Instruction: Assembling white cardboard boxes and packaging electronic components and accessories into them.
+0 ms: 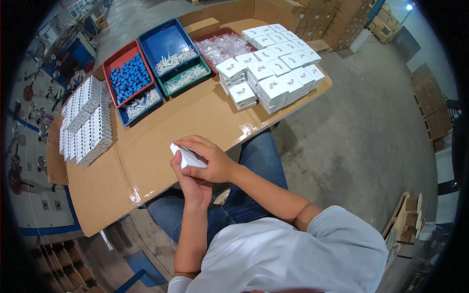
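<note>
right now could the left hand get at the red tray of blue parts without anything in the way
Probably yes, once freed. The left hand is shut on the small white box along with the right hand. Between it and the red tray lies only bare cardboard tabletop, though it looks like a long stretch.

Grey short-slv tee, blue jeans, bare forearms

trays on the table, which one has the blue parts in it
The red tray at the left end of the group holds the blue parts. The blue trays and the green one beside it hold white pieces, and the far red one holds clear bags.
</note>
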`<state>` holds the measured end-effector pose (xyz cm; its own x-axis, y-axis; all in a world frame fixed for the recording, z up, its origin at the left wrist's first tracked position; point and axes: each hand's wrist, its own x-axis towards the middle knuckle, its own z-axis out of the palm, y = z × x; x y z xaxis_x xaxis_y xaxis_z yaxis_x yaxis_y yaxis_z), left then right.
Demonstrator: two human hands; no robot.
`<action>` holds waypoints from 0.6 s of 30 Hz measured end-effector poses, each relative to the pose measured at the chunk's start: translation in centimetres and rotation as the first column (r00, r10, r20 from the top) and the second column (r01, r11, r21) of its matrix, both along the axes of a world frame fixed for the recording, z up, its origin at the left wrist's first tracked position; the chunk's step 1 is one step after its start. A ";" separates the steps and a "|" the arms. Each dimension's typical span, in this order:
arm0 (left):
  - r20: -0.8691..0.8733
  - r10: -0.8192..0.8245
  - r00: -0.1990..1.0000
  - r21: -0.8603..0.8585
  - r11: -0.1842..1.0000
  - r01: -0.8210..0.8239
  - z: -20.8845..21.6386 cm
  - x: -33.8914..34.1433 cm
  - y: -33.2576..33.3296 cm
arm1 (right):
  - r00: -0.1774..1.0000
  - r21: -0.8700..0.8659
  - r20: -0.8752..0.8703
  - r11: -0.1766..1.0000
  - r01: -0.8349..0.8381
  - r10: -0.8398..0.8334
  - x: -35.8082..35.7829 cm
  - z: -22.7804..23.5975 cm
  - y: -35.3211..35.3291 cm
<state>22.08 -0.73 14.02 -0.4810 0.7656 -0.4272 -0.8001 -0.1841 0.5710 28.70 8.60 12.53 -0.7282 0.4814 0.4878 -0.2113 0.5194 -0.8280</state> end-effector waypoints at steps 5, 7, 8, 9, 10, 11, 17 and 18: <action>-0.003 0.001 1.000 0.000 1.000 -0.001 0.3 0.2 0.1 | 1.000 0.009 0.006 1.000 0.008 -0.008 0.1 -0.2 0.1; -0.002 -0.002 1.000 -0.002 1.000 0.002 0.4 0.2 0.0 | 1.000 0.014 0.011 1.000 0.012 -0.013 0.1 -0.2 0.1; -0.001 -0.004 1.000 -0.002 1.000 0.004 0.4 0.1 -0.1 | 1.000 0.009 0.010 1.000 0.004 -0.004 0.1 -0.1 0.0; -0.001 -0.003 1.000 -0.004 1.000 0.003 0.4 0.1 -0.2 | 1.000 0.004 0.009 1.000 -0.005 0.005 0.0 -0.1 0.0; 0.002 -0.003 1.000 0.003 1.000 0.003 0.3 0.1 -0.1 | 1.000 0.006 0.008 1.000 -0.005 0.005 0.0 0.0 0.0; 0.005 -0.004 1.000 0.010 1.000 0.004 0.3 0.1 -0.1 | 1.000 0.002 0.004 1.000 -0.006 0.006 0.0 -0.1 0.0; -0.003 0.015 1.000 -0.015 1.000 -0.015 0.7 0.5 0.1 | 1.000 0.015 -0.009 1.000 0.015 -0.014 0.3 -0.2 0.0; -0.004 0.013 1.000 -0.015 1.000 -0.013 0.7 0.5 0.1 | 1.000 0.023 -0.015 0.999 0.022 -0.022 0.3 -0.2 0.0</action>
